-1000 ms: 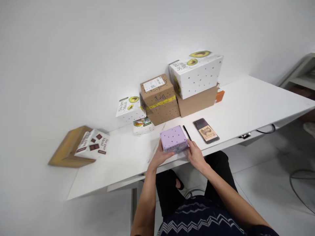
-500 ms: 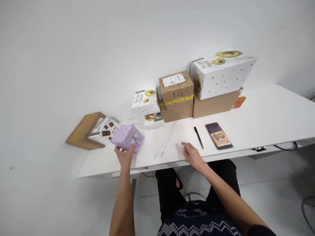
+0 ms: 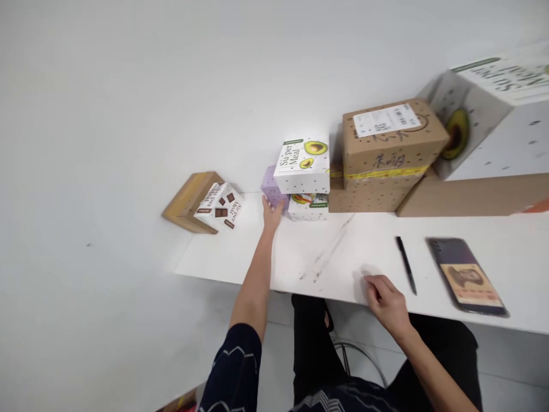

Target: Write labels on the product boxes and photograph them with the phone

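My left hand grips a small purple box by its near side, thumb and fingers on its faces. This box stands on the table by the wall, just left of a two-box stack. On top of that stack is a white avocado-print box, and below it a white printed box shows only its front. My right hand rests at the table's front edge, fingers curled in with nothing seen in them. Nearest to it lies a black pen.
Along the wall to the right stand stacked brown cartons and a large white avocado box. A phone lies on the white table past the pen. At the left end, a chocolate-print box leans against a brown box.
My left hand has carried the purple box from beside the chocolate-print box to the wall beside the avocado stack. My right fingers have curled in. The view has shifted left.
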`<state>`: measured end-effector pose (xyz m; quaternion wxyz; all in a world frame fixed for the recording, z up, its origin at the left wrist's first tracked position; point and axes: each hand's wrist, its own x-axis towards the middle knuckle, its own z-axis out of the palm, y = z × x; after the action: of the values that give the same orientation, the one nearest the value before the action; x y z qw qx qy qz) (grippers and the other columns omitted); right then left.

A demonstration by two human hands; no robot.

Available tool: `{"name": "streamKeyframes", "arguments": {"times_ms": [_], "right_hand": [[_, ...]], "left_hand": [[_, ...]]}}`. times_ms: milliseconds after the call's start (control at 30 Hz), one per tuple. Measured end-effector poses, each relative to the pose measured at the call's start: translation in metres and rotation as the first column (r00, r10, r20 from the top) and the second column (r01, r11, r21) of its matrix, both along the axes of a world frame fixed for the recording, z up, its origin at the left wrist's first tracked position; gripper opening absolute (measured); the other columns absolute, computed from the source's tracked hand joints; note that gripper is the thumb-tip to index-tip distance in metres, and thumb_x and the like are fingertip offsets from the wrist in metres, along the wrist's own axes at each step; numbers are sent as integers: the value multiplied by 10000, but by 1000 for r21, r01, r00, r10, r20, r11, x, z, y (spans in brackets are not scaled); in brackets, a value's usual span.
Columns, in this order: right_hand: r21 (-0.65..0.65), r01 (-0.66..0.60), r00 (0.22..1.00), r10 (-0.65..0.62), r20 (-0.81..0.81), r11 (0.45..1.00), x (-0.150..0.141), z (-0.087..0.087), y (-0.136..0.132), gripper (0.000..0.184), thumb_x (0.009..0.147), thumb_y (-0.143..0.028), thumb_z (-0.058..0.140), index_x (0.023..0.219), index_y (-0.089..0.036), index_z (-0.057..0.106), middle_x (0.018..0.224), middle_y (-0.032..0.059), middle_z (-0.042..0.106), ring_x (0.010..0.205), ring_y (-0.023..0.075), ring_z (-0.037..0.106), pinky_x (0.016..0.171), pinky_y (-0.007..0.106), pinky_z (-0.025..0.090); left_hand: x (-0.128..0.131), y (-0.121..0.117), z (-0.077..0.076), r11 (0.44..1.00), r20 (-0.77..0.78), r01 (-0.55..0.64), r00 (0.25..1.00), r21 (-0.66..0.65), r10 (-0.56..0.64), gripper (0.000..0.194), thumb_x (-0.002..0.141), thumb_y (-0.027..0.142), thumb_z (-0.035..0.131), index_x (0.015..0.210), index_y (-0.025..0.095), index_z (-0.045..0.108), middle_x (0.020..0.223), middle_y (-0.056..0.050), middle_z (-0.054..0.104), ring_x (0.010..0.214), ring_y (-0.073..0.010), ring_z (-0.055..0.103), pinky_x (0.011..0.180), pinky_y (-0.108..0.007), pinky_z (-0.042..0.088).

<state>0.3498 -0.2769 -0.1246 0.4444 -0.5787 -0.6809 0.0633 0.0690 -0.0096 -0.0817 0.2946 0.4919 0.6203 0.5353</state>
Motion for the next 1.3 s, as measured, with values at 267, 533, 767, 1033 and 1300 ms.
{"name": "streamKeyframes", "arguments": {"times_ms": [267,533,767,1033,1300], "right_hand": [[68,8,998,-12,60,998,1,-2,-3,195,846,-115,492,966,-221,602,841,43,656,676,153,648,644,267,533],[86,43,996,-49,72,995,0,-6,-2,180,844,-165,486,937,-216,631,824,44,683,630,147,647,620,261,524],[88,9,1000,-11,28,996,-3,-3,2,187,848,-174,450,893,-174,632,755,36,650,526,117,585,539,239,494],[-20,0,997,-1,-75,1000,-2,-5,5,224,821,-193,434,895,-178,645,762,45,647,580,140,596,570,255,490],[-208,-27,903,-66,-425,978,1,23,4,345,888,-383,444,1056,-162,649,968,101,657,721,166,620,662,306,520]], "left_hand": [[-131,-36,52,831,-688,-478,502,284,524,640,795,404,624,1338,134,419,1429,-228,308,1351,-387,242,1062,-567,244],[-170,-49,56,878,-803,-467,483,102,350,534,785,401,638,1260,186,524,1295,-187,386,1267,-336,332,1059,-476,255],[-138,-69,63,893,-646,-448,673,30,360,539,775,345,639,1260,169,484,1211,-161,491,1178,-279,448,997,-399,365],[-97,-191,54,916,-395,-400,841,7,371,506,742,465,646,1179,224,556,1048,-78,591,963,-205,579,842,-341,489],[-11,-231,51,969,123,66,992,-237,-38,638,650,535,714,1196,225,601,747,26,500,688,-108,567,618,-240,522]]}}
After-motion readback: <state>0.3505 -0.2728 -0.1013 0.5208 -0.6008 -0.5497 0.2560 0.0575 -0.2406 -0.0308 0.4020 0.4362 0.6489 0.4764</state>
